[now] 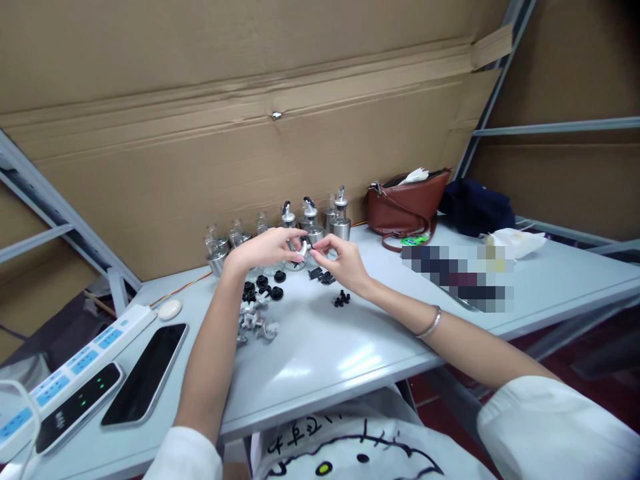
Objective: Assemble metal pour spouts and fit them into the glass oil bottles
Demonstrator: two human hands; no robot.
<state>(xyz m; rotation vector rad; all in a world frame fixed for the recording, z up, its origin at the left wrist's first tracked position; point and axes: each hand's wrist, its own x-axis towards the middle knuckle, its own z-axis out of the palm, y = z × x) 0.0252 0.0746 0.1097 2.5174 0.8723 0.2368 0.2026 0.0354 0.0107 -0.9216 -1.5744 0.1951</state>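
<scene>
Above the bench [320, 363], the left hand [274, 247] pinches a pale spout fitting [303, 249], the right hand [345, 264] curls just to its right, its grasp unclear, with steel-clad glass bottles [341, 229] beyond and small black plugs [343, 299] nearer.

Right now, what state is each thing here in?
Left hand: holding small pale part
Right hand: fingertips close to it
Spouted bottles: upright, tops fitted
Black round pieces: lying loose
Phone: flat, screen dark
Slim device: green lights lit
Handbag: upright, open
</scene>
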